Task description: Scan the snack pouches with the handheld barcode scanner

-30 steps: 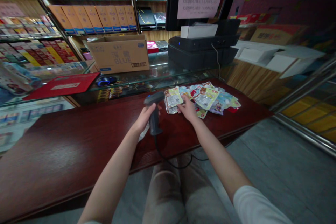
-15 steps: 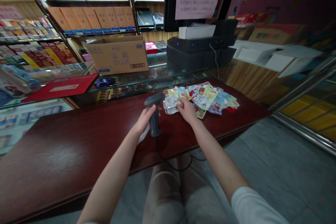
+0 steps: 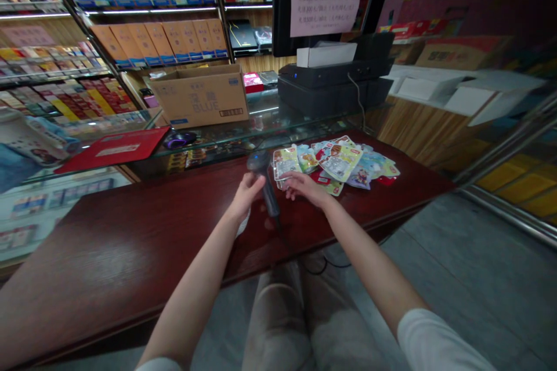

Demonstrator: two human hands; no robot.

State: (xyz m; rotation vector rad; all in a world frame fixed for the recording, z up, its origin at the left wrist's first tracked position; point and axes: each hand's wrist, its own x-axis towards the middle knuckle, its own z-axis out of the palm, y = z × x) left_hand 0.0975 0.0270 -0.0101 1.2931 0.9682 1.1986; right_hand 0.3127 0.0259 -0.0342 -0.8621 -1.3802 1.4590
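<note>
A dark handheld barcode scanner (image 3: pixel 270 200) is tilted over the red-brown table, its head toward the counter; it looks slightly blurred. My left hand (image 3: pixel 244 200) is just left of its handle, thumb apart from the fingers and its tip at the handle; the grip looks loosened. A pale slip, partly hidden, shows under this hand. My right hand (image 3: pixel 303 187) has loosely curled, parted fingers at the near edge of a flat, clear-fronted picture packet (image 3: pixel 285 162). To its right, several colourful packets (image 3: pixel 343 161) overlap in a pile.
Behind the table (image 3: pixel 174 226) runs a glass counter with a cardboard box (image 3: pixel 202 95), a mouse (image 3: pixel 180 139), a red folder (image 3: pixel 115 148) and a black register unit (image 3: pixel 333 84). The scanner's cable (image 3: pixel 319 266) hangs over the front edge by my knees. A metal rail (image 3: pixel 509 214) stands right.
The scanner has tipped, its handle swinging right, and my left hand's hold has loosened. My right hand has shifted slightly left and nearer me, its fingers more spread. The view has shifted a little.
</note>
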